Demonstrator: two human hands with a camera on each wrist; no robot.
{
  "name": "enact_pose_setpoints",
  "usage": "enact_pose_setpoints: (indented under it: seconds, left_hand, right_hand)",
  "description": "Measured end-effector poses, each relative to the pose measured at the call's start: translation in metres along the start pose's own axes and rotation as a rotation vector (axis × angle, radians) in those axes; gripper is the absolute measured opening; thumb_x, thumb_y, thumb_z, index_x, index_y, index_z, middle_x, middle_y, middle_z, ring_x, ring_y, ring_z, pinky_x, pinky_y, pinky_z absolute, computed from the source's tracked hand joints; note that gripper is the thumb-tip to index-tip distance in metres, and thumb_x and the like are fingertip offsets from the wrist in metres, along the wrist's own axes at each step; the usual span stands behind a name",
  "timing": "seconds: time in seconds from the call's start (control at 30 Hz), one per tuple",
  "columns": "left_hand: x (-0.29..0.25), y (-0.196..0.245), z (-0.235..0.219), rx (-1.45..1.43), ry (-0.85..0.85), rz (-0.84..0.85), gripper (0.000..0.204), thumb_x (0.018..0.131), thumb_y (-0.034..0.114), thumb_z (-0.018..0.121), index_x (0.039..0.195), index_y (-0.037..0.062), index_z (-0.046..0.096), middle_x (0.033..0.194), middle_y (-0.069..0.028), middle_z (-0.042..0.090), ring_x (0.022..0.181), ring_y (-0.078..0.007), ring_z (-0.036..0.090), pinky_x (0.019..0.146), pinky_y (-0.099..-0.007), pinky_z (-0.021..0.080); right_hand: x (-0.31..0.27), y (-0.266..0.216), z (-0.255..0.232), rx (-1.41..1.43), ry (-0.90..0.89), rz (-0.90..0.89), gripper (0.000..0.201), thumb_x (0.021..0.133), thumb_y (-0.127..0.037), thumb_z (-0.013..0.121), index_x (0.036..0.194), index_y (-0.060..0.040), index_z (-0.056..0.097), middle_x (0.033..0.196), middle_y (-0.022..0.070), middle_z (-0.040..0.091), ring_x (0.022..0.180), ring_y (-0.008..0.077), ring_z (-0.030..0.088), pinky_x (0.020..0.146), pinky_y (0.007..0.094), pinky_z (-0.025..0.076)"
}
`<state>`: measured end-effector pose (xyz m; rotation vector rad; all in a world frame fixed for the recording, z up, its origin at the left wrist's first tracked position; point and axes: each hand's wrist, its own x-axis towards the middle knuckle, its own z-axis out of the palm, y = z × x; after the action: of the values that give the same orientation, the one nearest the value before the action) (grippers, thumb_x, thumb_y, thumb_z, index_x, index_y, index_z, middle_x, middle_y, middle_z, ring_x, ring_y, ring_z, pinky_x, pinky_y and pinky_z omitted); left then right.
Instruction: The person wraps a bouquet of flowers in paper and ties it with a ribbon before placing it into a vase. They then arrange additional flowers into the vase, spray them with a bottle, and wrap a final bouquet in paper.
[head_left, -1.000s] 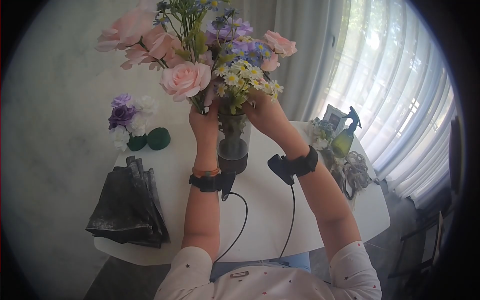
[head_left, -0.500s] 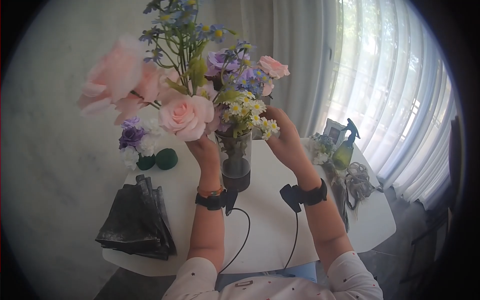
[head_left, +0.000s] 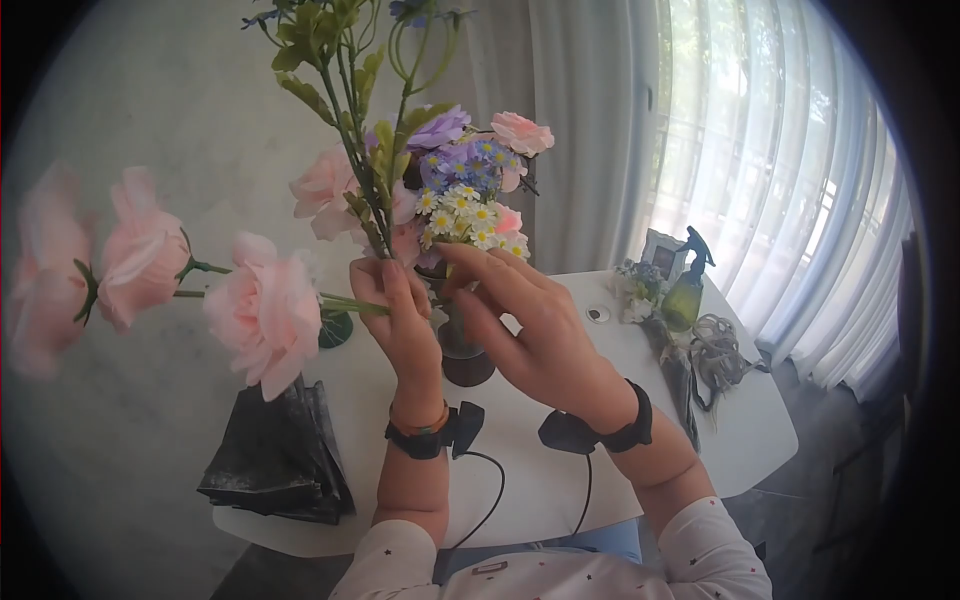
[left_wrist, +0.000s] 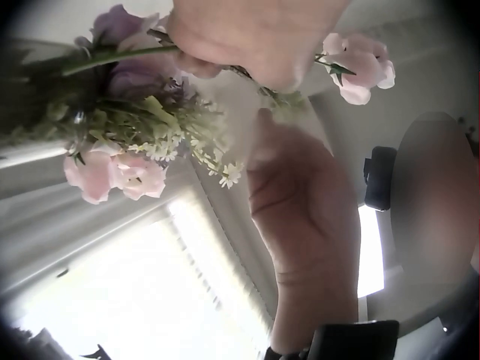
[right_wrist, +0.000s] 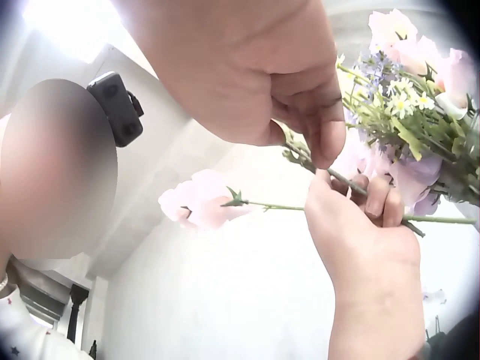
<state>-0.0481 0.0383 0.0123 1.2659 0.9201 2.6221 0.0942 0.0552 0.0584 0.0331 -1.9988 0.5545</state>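
My left hand point(head_left: 405, 315) grips a leafy green stem point(head_left: 352, 150) with blue flowers at its top in the head view. A spray of pink roses point(head_left: 265, 310) sticks out leftward from the same hand. Close beside it is my right hand point(head_left: 545, 335), fingers loosely bent and thumb apart. In the right wrist view its fingertips point(right_wrist: 326, 142) are right at the leafy stem. Behind both hands stands a glass vase point(head_left: 468, 368), partly hidden by them. Small white daisies point(head_left: 462, 212), purple blooms point(head_left: 440, 128) and a pink rose point(head_left: 522, 132) rise from it.
Dark folded sheets point(head_left: 275, 455) lie on the white table point(head_left: 560, 490) at the left. On the right stand a green spray bottle point(head_left: 683, 300) and a small frame point(head_left: 663, 252), near a grey ribbon bundle point(head_left: 718, 350). Cables run from both wrist cameras.
The pink rose spray has swung down and left, away from the vase bouquet, with my left hand. My right hand has come from the vase's right side toward my left hand.
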Motion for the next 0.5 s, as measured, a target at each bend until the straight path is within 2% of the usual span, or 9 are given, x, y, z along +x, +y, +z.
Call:
enact_pose_setpoints:
  seconds: [0.03,0.07,0.1,0.17,0.23,0.33,0.37,0.43,0.5]
  left_hand:
    - [-0.003,-0.001,0.0,-0.017,-0.069,0.024,0.018,0.1,0.023,0.043,0.094,0.0067,0.04,0.082,0.0011,0.043,0.065,-0.0046,0.044,0.055,-0.0205,0.038]
    - [-0.007,-0.005,0.001,-0.136,-0.139,0.023,0.021,0.101,0.024,0.041,0.101,0.0036,0.044,0.09,-0.0008,0.049,0.082,-0.0072,0.052,0.072,-0.0228,0.044]
    - [-0.011,0.0,0.007,-0.132,-0.147,0.028,0.021,0.101,0.024,0.041,0.101,0.0036,0.044,0.09,-0.0008,0.049,0.082,-0.0072,0.052,0.072,-0.0228,0.044]
    - [-0.016,0.008,0.009,-0.054,-0.306,0.099,0.028,0.101,0.024,0.04,0.116,0.0011,0.045,0.101,-0.0036,0.054,0.091,-0.009,0.055,0.079,-0.0236,0.045]
    - [-0.014,0.011,0.008,-0.081,-0.245,-0.015,0.035,0.1,0.025,0.04,0.122,-0.0008,0.047,0.105,-0.0053,0.056,0.091,-0.01,0.056,0.079,-0.0245,0.046]
    - [0.002,0.025,-0.011,-0.074,-0.188,-0.38,0.032,0.093,0.02,0.04,0.107,-0.0038,0.057,0.09,-0.0065,0.058,0.08,-0.0144,0.059,0.073,-0.0275,0.05]
    - [0.009,0.025,-0.021,-0.072,-0.185,-0.381,0.032,0.093,0.02,0.04,0.107,-0.0038,0.057,0.09,-0.0065,0.058,0.08,-0.0144,0.059,0.073,-0.0275,0.05]
    - [0.023,0.021,-0.045,0.1,-0.387,-0.49,0.029,0.085,0.012,0.038,0.1,-0.0035,0.057,0.083,-0.0075,0.057,0.073,-0.0159,0.059,0.065,-0.0301,0.052]
    - [0.031,0.017,-0.051,0.123,-0.348,-0.527,0.026,0.079,0.01,0.036,0.092,-0.0027,0.055,0.075,-0.0073,0.053,0.066,-0.017,0.057,0.059,-0.031,0.053]
  right_hand:
    - [0.004,0.0,0.006,0.0,0.005,-0.004,0.036,0.087,-0.004,0.056,0.122,0.0024,0.048,0.093,0.0177,0.057,0.079,0.0316,0.058,0.068,0.0349,0.047]
    - [0.008,0.0,0.012,-0.009,0.059,-0.022,0.036,0.088,-0.004,0.056,0.122,0.0029,0.049,0.091,0.0149,0.058,0.072,0.0259,0.059,0.066,0.0325,0.048]
    - [0.01,-0.001,0.011,-0.014,0.115,-0.041,0.035,0.088,-0.005,0.056,0.122,0.0034,0.051,0.088,0.0122,0.059,0.066,0.0202,0.06,0.064,0.0301,0.049]
    - [0.013,0.002,0.014,-0.085,0.13,-0.057,0.026,0.089,-0.007,0.056,0.112,0.0047,0.051,0.089,0.0148,0.058,0.069,0.0245,0.06,0.064,0.0326,0.049]
    - [0.017,0.004,0.013,-0.043,0.069,0.108,0.015,0.092,-0.009,0.053,0.1,0.0039,0.049,0.09,0.0166,0.056,0.074,0.0285,0.058,0.066,0.035,0.047]
    - [0.023,0.017,0.024,0.024,0.134,0.021,0.019,0.093,-0.011,0.051,0.088,0.0028,0.04,0.079,0.019,0.046,0.072,0.0384,0.048,0.063,0.0433,0.039]
    - [0.023,0.022,0.027,0.027,0.132,0.022,0.019,0.093,-0.011,0.051,0.088,0.0028,0.04,0.079,0.019,0.046,0.072,0.0384,0.048,0.063,0.0433,0.039]
    - [0.024,0.031,0.032,0.018,0.143,0.019,0.017,0.095,-0.01,0.048,0.089,0.0026,0.04,0.078,0.0196,0.047,0.072,0.0394,0.048,0.064,0.0437,0.039]
    - [0.026,0.039,0.036,0.022,0.147,0.016,0.017,0.096,-0.011,0.047,0.089,0.0024,0.039,0.077,0.0199,0.048,0.071,0.0395,0.049,0.063,0.0436,0.039]
